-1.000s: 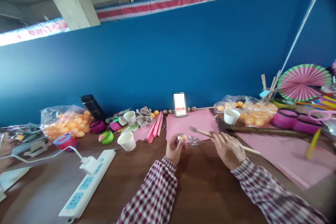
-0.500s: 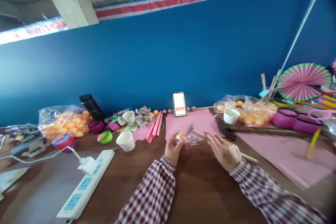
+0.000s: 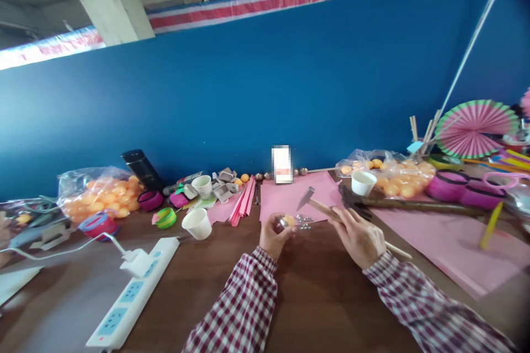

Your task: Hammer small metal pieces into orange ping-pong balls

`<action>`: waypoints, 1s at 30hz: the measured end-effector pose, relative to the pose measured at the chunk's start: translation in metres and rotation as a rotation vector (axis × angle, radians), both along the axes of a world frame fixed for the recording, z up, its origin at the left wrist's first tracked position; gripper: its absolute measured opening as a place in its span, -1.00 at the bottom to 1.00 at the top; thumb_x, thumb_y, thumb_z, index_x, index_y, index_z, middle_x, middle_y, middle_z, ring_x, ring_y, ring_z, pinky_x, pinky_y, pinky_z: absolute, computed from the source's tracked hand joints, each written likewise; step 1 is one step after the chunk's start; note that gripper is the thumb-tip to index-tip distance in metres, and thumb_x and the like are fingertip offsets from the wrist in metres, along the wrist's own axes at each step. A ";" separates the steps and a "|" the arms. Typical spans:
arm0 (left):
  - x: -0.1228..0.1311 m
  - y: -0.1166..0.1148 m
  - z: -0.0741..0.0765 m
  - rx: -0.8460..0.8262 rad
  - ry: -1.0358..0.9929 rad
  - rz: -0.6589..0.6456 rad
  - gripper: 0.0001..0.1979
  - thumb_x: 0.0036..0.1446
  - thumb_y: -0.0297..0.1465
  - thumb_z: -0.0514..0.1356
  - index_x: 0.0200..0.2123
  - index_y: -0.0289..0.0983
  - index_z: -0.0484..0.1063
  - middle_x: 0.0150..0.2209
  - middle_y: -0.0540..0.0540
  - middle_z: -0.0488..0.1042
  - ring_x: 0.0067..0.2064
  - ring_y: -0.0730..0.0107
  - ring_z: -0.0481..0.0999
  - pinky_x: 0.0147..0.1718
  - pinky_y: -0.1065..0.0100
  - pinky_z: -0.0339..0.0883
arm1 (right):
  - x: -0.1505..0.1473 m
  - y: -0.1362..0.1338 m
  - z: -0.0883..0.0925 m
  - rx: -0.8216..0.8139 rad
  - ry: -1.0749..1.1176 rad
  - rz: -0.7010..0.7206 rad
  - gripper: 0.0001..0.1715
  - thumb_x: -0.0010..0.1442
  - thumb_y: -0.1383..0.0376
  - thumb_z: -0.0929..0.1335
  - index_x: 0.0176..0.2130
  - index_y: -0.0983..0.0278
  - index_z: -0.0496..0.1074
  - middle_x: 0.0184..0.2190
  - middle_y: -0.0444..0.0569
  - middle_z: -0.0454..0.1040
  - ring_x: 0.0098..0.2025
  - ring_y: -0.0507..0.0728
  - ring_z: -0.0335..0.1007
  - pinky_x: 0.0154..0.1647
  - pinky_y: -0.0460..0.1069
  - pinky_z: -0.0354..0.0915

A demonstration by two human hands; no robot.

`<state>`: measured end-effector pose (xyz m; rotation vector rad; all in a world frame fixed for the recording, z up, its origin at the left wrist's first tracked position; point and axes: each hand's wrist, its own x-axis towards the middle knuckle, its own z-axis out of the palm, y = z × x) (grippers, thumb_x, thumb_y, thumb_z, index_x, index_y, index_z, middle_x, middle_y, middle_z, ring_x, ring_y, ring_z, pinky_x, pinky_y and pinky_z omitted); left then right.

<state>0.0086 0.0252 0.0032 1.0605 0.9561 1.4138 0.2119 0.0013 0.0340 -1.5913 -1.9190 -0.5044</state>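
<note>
My left hand [image 3: 273, 234] is closed around a small orange ball [image 3: 289, 221] with something shiny against it, held just above the brown table [image 3: 314, 298]. My right hand [image 3: 359, 236] grips the wooden handle of a small hammer [image 3: 321, 208], whose metal head is raised a little above and right of the ball. A few small shiny metal bits [image 3: 305, 221] lie on the table beside the ball, at the edge of a pink paper sheet [image 3: 290, 194].
White paper cups [image 3: 197, 223] [image 3: 363, 182], bags of orange balls [image 3: 97, 194] [image 3: 393, 175], a white power strip [image 3: 132, 291], pink folded papers [image 3: 245, 201], pink baskets [image 3: 464, 187], a paper fan [image 3: 476, 128] and a larger dark hammer [image 3: 414, 205] crowd the table against the blue wall.
The hammer head swung down to the ball and has now lifted up and to the right. My left hand stayed in place with the ball.
</note>
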 end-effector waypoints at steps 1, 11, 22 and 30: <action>0.001 0.000 0.000 0.005 0.010 -0.005 -0.58 -0.33 -0.43 0.33 -0.32 -0.33 0.28 -0.49 0.03 0.41 -0.56 0.59 0.37 -0.55 0.47 0.31 | 0.000 0.000 0.000 0.022 -0.003 0.012 -0.60 0.17 0.13 0.15 -0.01 0.15 0.23 -0.30 -0.09 0.43 -0.40 0.00 0.35 -0.48 -0.13 0.11; 0.001 0.002 -0.004 0.027 0.204 0.028 -0.55 -0.35 -0.43 0.34 -0.30 -0.33 0.28 -0.41 -0.03 0.41 -0.44 0.50 0.41 -0.43 0.43 0.33 | -0.002 -0.001 -0.004 0.091 -0.126 0.019 -0.53 0.16 0.15 0.18 0.09 0.06 0.12 -0.40 -0.15 0.42 -0.47 -0.05 0.30 -0.46 -0.13 0.08; 0.002 0.002 -0.004 0.022 0.209 0.041 -0.56 -0.36 -0.43 0.34 -0.32 -0.33 0.29 -0.42 -0.03 0.41 -0.45 0.49 0.42 -0.45 0.41 0.34 | -0.002 -0.003 -0.001 0.114 -0.146 0.076 -0.54 0.18 0.21 0.18 0.09 0.10 0.14 -0.45 -0.11 0.39 -0.44 -0.04 0.28 -0.43 -0.13 0.07; 0.002 0.001 -0.003 0.024 0.057 0.029 -0.60 -0.30 -0.45 0.31 -0.32 -0.32 0.26 -0.45 0.02 0.40 -0.50 0.55 0.40 -0.49 0.44 0.33 | -0.002 -0.003 0.000 0.106 -0.182 0.099 -0.55 0.18 0.21 0.18 0.08 0.07 0.14 -0.48 -0.13 0.38 -0.44 -0.04 0.27 -0.43 -0.14 0.06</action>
